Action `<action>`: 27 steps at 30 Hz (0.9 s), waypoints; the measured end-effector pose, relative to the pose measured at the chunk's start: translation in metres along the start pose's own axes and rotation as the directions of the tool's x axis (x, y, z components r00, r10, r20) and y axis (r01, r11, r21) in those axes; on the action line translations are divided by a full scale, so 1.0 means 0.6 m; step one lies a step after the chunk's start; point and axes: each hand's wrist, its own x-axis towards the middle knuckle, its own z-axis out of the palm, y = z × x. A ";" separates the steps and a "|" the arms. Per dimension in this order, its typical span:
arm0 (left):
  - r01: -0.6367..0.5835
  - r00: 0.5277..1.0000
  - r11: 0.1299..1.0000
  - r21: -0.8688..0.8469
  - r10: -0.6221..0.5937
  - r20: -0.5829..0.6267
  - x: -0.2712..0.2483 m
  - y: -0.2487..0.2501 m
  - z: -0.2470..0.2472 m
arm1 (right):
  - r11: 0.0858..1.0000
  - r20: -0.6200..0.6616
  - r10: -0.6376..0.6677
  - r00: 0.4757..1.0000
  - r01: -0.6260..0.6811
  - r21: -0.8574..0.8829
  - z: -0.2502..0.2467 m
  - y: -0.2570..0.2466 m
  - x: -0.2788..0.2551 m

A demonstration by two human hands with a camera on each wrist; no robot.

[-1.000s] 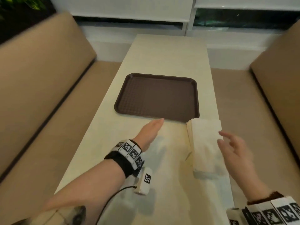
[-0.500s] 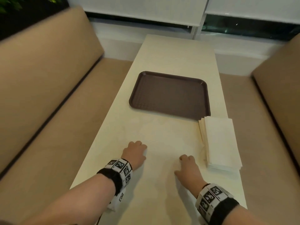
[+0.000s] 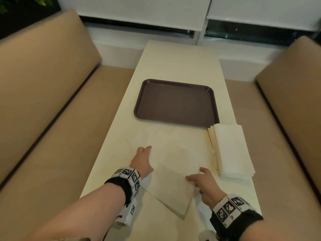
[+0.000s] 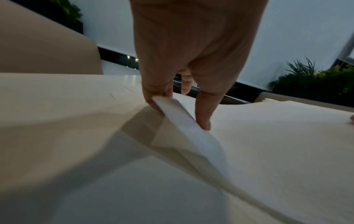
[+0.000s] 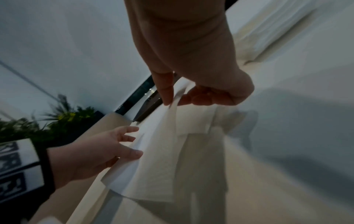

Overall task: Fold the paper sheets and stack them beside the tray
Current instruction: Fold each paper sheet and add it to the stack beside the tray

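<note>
1. Two hands work one paper sheet [image 3: 171, 185] on the near part of the table [image 3: 180, 63], in front of the tray [image 3: 176, 101].
2. L hand [image 3: 142, 160] pinches the sheet's left edge: in the L wrist view thumb and fingers [image 4: 205, 109] close on a lifted fold of paper [image 4: 191, 128], w/ the rest of the sheet trailing down to the tabletop.
3. R hand [image 3: 205, 185] pinches the sheet's right edge btw thumb and forefinger; the R wrist view shows the paper hanging below the R fingertips [image 5: 168, 94], partly doubled over.
4. Sheet sits raised off the table btw both hands, tilted, w/ its near corner pointing toward the person.
5. Stack of folded sheets [image 3: 231, 150] lies on the table just beside the tray's near right corner, close to the table's right edge, well apart from the L hand and near the R hand.
6. Tray is dark brown, flat on the table mid-way along it.
7. Tan bench seats [image 3: 43, 94] run along both sides of the table; white blinds [image 3: 139, 11] cover the windows at the far end.
8. Tag-marked bands [image 3: 128, 176] wrap both wrists.
</note>
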 end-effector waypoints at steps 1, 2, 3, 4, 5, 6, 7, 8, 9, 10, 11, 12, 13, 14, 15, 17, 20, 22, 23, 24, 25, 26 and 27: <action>-0.010 1.000 1.000 -0.024 0.010 -0.009 -0.001 -0.002 -0.001 | 0.998 -0.028 -0.064 0.998 0.064 -0.009 0.000 -0.001 -0.005; -0.022 1.000 0.998 -0.058 0.021 -0.021 0.000 -0.004 -0.002 | 0.990 -0.050 -0.139 0.989 0.137 -0.030 0.000 -0.003 -0.011; -0.034 0.999 0.995 -0.095 0.030 -0.036 0.001 -0.006 -0.005 | 0.975 -0.065 -0.213 0.975 0.208 -0.073 0.000 -0.006 -0.016; -0.044 0.998 0.992 -0.121 0.039 -0.049 0.003 -0.008 -0.007 | 0.952 -0.074 -0.289 0.954 0.279 -0.127 -0.001 -0.008 -0.021; -0.053 0.997 0.990 -0.130 0.046 -0.055 0.003 -0.009 -0.010 | 0.920 -0.083 -0.363 0.928 0.343 -0.189 -0.003 -0.009 -0.021; -0.057 0.997 0.991 -0.124 0.052 -0.049 0.004 -0.009 -0.013 | 0.884 -0.090 -0.427 0.900 0.395 -0.249 -0.005 -0.010 -0.022; -0.059 0.998 0.992 -0.113 0.055 -0.038 0.004 -0.009 -0.014 | 0.852 -0.091 -0.473 0.876 0.428 -0.303 -0.008 -0.012 -0.022; -0.055 0.998 0.993 -0.102 0.052 -0.031 0.004 -0.009 -0.015 | 0.830 -0.094 -0.498 0.862 0.443 -0.339 -0.010 -0.012 -0.021; -0.042 0.999 0.994 -0.099 0.039 -0.034 0.003 -0.008 -0.014 | 0.823 -0.101 -0.505 0.857 0.443 -0.357 -0.013 -0.011 -0.020; -0.021 0.999 0.993 -0.114 0.016 -0.045 0.003 -0.008 -0.014 | 0.821 -0.112 -0.503 0.857 0.434 -0.371 -0.017 -0.010 -0.018; 0.000 0.998 0.989 -0.149 -0.009 -0.059 0.002 -0.008 -0.014 | 0.820 -0.120 -0.498 0.859 0.421 -0.389 -0.020 -0.009 -0.016; 0.021 0.997 0.981 -0.193 -0.036 -0.075 0.003 -0.009 -0.012 | 0.814 -0.123 -0.493 0.861 0.407 -0.415 -0.024 -0.008 -0.014; 0.041 0.994 0.971 -0.237 -0.064 -0.090 0.003 -0.009 -0.011 | 0.802 -0.121 -0.495 0.860 0.399 -0.445 -0.028 -0.007 -0.012; 0.061 0.990 0.959 -0.276 -0.093 -0.105 0.005 -0.009 -0.010 | 0.784 -0.113 -0.501 0.858 0.395 -0.479 -0.033 -0.007 -0.011; 0.078 0.986 0.949 -0.304 -0.119 -0.120 0.005 -0.009 -0.010 | 0.765 -0.104 -0.508 0.855 0.393 -0.510 -0.039 -0.006 -0.009; 0.095 0.979 0.944 -0.315 -0.146 -0.143 0.009 -0.012 -0.009 | 0.736 -0.102 -0.520 0.848 0.385 -0.557 -0.054 -0.004 -0.007; 0.093 0.983 0.975 -0.201 -0.122 -0.138 0.015 -0.019 -0.012 | 0.726 -0.109 -0.549 0.829 0.407 -0.555 -0.069 0.001 -0.010; 0.096 0.985 0.994 -0.055 -0.103 -0.141 0.014 -0.018 -0.013 | 0.698 -0.105 -0.602 0.791 0.458 -0.551 -0.072 0.002 -0.014; 0.097 0.984 0.993 0.068 -0.085 -0.157 0.012 -0.014 -0.013 | 0.675 -0.096 -0.637 0.765 0.494 -0.548 -0.072 0.003 -0.017; 0.086 0.983 0.979 0.184 -0.053 -0.178 0.010 -0.008 -0.011 | 0.651 -0.083 -0.672 0.736 0.533 -0.540 -0.071 0.002 -0.022; 0.051 0.978 0.972 0.228 -0.002 -0.211 0.009 0.000 -0.008 | 0.627 -0.070 -0.705 0.705 0.575 -0.526 -0.069 0.000 -0.029; -0.005 0.970 0.981 0.193 0.052 -0.236 0.009 0.010 -0.005 | 0.606 -0.059 -0.734 0.676 0.614 -0.507 -0.066 -0.004 -0.036; -0.071 0.965 0.992 0.107 0.095 -0.243 0.010 0.020 -0.002 | 0.584 -0.053 -0.763 0.644 0.652 -0.484 -0.065 -0.010 -0.045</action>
